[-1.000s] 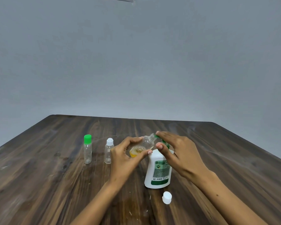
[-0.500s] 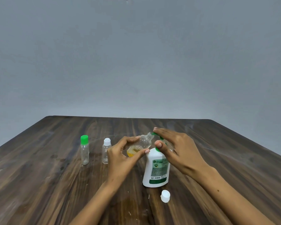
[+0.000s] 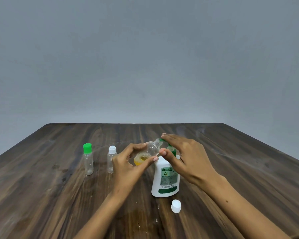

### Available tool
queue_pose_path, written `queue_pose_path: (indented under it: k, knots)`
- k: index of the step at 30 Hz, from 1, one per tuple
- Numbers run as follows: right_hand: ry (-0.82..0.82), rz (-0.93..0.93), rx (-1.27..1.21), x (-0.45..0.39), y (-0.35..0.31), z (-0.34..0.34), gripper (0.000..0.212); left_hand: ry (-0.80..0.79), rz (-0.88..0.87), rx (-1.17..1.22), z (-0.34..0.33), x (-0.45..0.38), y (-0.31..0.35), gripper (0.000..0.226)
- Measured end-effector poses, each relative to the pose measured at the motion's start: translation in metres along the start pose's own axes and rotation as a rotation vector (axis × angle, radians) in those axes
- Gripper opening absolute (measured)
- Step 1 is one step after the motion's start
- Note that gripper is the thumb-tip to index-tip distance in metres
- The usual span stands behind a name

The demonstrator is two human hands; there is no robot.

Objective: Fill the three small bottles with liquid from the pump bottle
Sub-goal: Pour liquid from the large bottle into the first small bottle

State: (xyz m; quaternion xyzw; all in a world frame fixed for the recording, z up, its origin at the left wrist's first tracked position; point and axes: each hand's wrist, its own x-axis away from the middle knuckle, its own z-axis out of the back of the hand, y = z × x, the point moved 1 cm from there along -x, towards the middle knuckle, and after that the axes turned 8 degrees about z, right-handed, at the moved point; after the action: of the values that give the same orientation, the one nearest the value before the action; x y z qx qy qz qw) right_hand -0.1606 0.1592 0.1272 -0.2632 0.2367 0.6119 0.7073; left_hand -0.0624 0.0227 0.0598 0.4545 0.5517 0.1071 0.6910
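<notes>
The left hand (image 3: 128,168) pinches the open small bottle (image 3: 148,154) between thumb and fingertips, tilted, mouth at the pump nozzle (image 3: 161,140). The right hand (image 3: 188,157) rests extended fingers on the pump head; the pump bottle (image 3: 166,180) stands at table centre. Keep the mouth under the nozzle and press slowly. The capped bottles, green-capped bottle (image 3: 88,159) and white-capped bottle (image 3: 111,159), stand left; a loose cap (image 3: 176,206) lies near. Table edges (image 3: 16,152) are well apart.
</notes>
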Motion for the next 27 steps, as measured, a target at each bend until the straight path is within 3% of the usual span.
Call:
queue_pose_path:
  k: [27]
  knots:
    - [0.061, 0.027, -0.011, 0.0, 0.0, -0.003, 0.098, -0.01, 0.011, 0.012, -0.001, 0.001, -0.002, 0.041]
